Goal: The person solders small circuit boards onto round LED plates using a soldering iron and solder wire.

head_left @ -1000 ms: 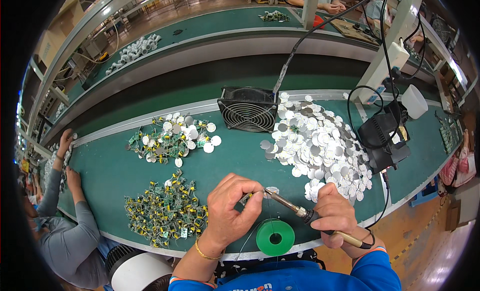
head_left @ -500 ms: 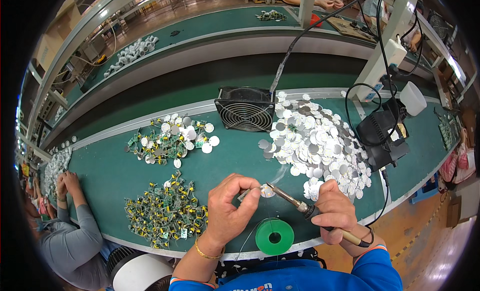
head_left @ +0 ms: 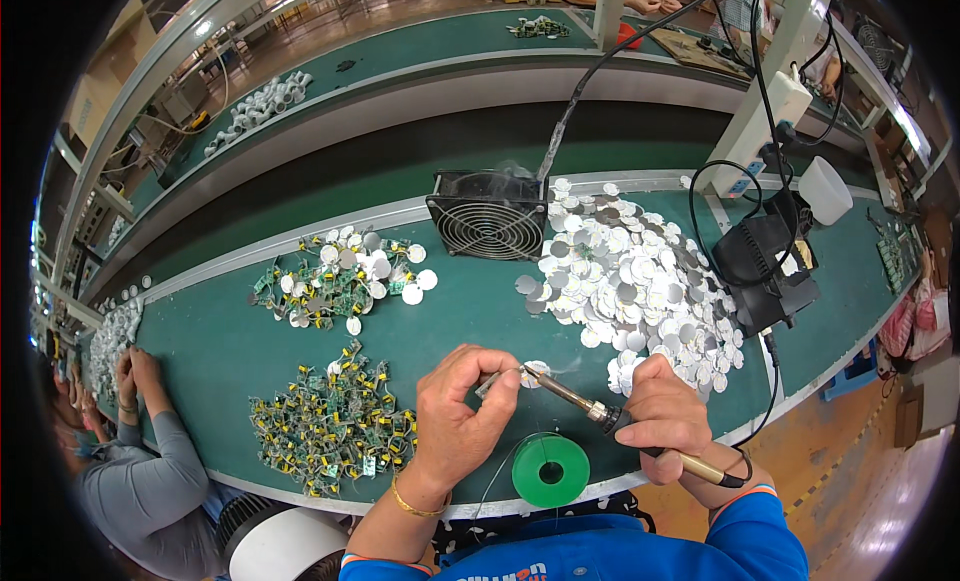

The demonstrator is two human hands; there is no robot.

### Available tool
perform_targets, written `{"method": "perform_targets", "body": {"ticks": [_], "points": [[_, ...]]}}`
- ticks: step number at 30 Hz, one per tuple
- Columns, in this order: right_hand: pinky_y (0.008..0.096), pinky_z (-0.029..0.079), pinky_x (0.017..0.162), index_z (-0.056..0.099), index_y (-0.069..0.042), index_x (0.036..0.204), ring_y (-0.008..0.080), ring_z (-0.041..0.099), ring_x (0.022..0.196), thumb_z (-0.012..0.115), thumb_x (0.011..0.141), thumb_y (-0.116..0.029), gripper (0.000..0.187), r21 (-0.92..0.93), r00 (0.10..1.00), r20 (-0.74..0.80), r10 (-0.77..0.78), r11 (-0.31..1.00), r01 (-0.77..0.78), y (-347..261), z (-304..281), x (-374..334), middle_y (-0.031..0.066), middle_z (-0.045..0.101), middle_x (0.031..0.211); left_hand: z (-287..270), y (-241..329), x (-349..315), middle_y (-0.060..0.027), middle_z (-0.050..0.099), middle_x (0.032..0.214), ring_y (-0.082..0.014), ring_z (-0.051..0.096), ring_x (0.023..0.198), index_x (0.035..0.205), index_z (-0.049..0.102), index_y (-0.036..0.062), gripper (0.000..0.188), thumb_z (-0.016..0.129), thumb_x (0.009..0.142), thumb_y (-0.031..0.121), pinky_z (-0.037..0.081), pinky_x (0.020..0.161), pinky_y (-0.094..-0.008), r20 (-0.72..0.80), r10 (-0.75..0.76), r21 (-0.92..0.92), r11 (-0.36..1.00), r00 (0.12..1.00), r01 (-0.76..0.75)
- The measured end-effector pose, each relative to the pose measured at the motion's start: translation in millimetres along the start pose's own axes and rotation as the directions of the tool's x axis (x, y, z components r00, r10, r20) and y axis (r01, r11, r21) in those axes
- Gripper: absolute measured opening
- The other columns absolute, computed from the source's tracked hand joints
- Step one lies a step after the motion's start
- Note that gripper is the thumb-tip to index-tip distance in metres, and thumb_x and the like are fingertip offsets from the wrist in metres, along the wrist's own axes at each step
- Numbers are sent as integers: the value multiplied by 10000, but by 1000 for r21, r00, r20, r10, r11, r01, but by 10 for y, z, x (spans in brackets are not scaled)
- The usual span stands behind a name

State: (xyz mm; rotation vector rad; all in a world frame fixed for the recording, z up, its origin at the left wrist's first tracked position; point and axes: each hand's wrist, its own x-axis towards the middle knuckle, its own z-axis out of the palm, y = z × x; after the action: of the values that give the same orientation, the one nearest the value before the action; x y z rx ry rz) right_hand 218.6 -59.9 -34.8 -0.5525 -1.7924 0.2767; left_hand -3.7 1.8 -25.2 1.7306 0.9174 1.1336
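My right hand is wrapped round the handle of a soldering iron. Its tip points left and meets the small work at my left fingertips. A wisp of smoke drifts right of the tip. With thumb and forefinger closed, my left hand pinches a small greyish part, mostly hidden by the fingers. Just beyond those fingertips, a round white disc shows behind the iron's tip; whether the fingers hold it I cannot tell. In front of my hands lies a green spool of thin wire.
A black fan stands ahead, beside a wide heap of white discs. To the left lie small green-and-yellow circuit boards and a mixed pile of boards and discs. A black soldering station with cables stands right. Co-workers sit nearby.
The iron's tip has shifted slightly left, closer to my left fingertips. More of the disc's white face shows now. Smoke now rises over the fan. Both hands keep their grips.
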Motion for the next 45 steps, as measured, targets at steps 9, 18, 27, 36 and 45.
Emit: {"method": "perform_targets", "body": {"ticks": [9,18,27,36,45], "points": [[364,381,608,636,-23,1020,205,513,520,421,1012,-352,394,-3,1000,10,7,1000,-7,10,1,2,60,548,625,-10,35,13,-43,585,744,-98,510,650,832,612,-9,34,624,850,17,404,598,-233,-17,73,104,992,997,-71],[350,376,594,633,-19,1045,199,514,522,406,1025,-389,435,-73,999,-47,-7,997,4,22,-11,0,57,556,632,12,8,-1,-34,601,754,-80,515,657,840,617,-15,46,625,859,27,413,604,-223,10,12,77,997,1000,-13],[375,418,599,629,-28,1073,225,537,591,642,903,-240,272,-158,998,38,49,987,-43,41,-54,-2,79,588,756,74,17,-39,17,618,800,-23,499,696,904,632,1,88,608,917,84,411,617,-193,196,-282,-263,908,939,328],[336,436,541,589,-27,996,247,547,580,707,674,134,379,-186,988,-131,87,976,-110,145,240,9,116,579,726,185,-54,-91,8,644,853,-24,532,750,995,630,-8,156,612,958,143,438,658,-179,368,-314,-342,830,875,441],[339,425,545,591,-37,1048,241,524,582,699,677,146,427,-190,978,-173,114,971,-147,112,187,17,105,557,727,241,-60,-125,3,651,933,-36,582,836,1114,599,-12,206,636,934,79,465,706,-178,547,-309,-365,748,778,554]]}}
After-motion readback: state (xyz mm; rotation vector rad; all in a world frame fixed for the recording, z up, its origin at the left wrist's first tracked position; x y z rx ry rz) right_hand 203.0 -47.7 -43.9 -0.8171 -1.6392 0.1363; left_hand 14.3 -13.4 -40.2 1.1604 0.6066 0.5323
